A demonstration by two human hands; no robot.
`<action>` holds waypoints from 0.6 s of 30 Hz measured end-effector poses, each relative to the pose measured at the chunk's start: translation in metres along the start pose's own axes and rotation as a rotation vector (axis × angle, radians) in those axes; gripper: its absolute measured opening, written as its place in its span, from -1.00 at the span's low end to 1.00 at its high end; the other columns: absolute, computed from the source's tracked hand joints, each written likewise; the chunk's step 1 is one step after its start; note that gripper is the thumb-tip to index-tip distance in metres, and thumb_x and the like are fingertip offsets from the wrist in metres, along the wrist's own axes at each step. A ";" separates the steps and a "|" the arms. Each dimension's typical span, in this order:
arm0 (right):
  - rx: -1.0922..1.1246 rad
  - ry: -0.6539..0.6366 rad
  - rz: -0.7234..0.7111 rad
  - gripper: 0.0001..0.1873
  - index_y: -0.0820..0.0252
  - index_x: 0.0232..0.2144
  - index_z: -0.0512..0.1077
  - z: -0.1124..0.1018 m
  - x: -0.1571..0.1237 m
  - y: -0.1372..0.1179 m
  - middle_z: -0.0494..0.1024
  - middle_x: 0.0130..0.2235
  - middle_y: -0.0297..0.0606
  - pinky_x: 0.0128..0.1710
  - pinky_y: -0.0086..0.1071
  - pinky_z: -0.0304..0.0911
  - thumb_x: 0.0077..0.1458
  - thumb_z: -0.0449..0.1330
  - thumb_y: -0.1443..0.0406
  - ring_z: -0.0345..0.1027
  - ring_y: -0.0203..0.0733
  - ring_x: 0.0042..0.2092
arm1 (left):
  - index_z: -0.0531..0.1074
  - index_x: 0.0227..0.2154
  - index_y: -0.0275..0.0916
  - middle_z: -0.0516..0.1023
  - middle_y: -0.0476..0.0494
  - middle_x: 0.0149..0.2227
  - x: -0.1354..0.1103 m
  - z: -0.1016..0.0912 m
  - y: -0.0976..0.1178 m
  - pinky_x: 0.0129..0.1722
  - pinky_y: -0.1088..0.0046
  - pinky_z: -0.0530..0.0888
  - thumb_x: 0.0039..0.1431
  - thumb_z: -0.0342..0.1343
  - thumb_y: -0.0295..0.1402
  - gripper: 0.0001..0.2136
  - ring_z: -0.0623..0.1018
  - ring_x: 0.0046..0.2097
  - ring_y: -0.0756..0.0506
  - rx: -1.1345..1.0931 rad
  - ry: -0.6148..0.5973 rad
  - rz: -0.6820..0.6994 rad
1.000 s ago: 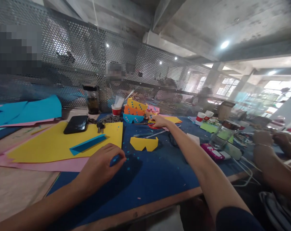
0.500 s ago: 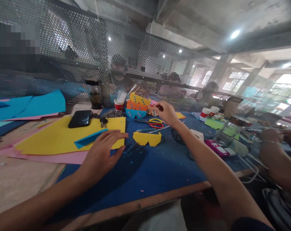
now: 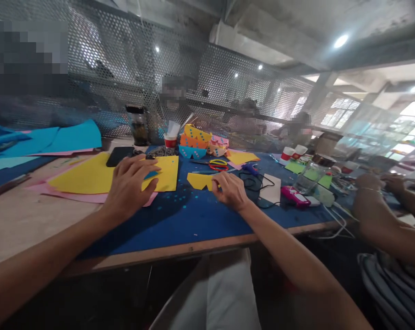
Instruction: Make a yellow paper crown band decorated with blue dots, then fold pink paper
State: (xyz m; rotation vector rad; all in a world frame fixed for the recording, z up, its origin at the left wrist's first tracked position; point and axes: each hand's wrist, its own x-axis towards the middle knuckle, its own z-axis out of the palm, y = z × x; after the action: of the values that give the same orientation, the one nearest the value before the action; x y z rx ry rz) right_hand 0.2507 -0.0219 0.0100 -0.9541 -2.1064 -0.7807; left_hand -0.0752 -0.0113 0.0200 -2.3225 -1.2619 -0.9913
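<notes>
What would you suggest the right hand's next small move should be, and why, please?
Perhaps it should pinch the yellow cutout and draw it nearer: the right hand is at the cutout's right end, though a firm grip cannot be confirmed, while the left hand is spread by the blue strip, away from the cutout.

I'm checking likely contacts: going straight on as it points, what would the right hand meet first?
Most likely the yellow paper cutout: the right hand has its fingers over that piece's right end in the view, though depth leaves actual contact unclear.
</notes>
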 end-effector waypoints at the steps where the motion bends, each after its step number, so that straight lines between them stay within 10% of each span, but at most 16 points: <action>1: -0.006 0.002 0.022 -0.80 0.15 -0.27 0.46 0.001 -0.001 0.002 0.54 -0.37 -0.24 -0.25 -0.31 0.20 0.37 0.04 0.35 0.38 -0.16 -0.34 | 0.45 0.10 -0.31 0.49 -0.24 0.24 -0.002 0.000 -0.002 0.43 -0.04 0.10 0.49 -0.03 -0.29 -0.70 0.24 0.42 -0.31 0.017 -0.019 -0.021; 18: -0.003 -0.042 0.278 -0.77 0.12 -0.22 0.42 0.000 -0.009 0.026 0.61 -0.26 -0.22 -0.16 -0.33 0.24 0.43 -0.02 0.30 0.48 -0.16 -0.27 | 0.46 0.03 -0.14 0.49 -0.17 0.24 -0.001 0.021 -0.029 0.39 -0.03 0.15 0.43 0.04 -0.22 -0.76 0.38 0.35 -0.30 0.060 0.071 -0.123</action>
State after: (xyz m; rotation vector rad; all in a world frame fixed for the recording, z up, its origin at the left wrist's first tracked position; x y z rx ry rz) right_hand 0.2761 -0.0115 0.0090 -1.2419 -1.9511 -0.6260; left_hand -0.0911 0.0161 0.0029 -2.1677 -1.4003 -1.0495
